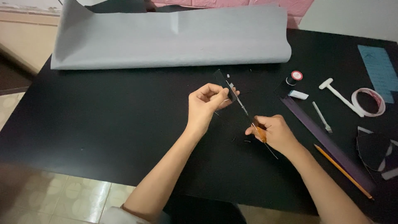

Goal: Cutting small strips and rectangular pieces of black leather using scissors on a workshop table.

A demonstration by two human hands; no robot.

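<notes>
My left hand (206, 104) pinches a small dark flat piece (221, 79) that sticks up and away from the fingers, above the black table (103, 124). My right hand (275, 132) grips an orange-handled pair of scissors (260, 133). Their thin metal blades (243, 110) point up-left and reach the lower edge of the dark piece. A few tiny scraps lie on the table between the two hands.
A big grey sheet (174, 39) lies curled at the table's far side. On the right are a thread spool (294, 78), a long dark ruler (327, 143), a yellow pencil (344, 172), a white tool (338, 95), a tape roll (368, 102), a blue card (379, 70) and dark cut pieces (373, 150).
</notes>
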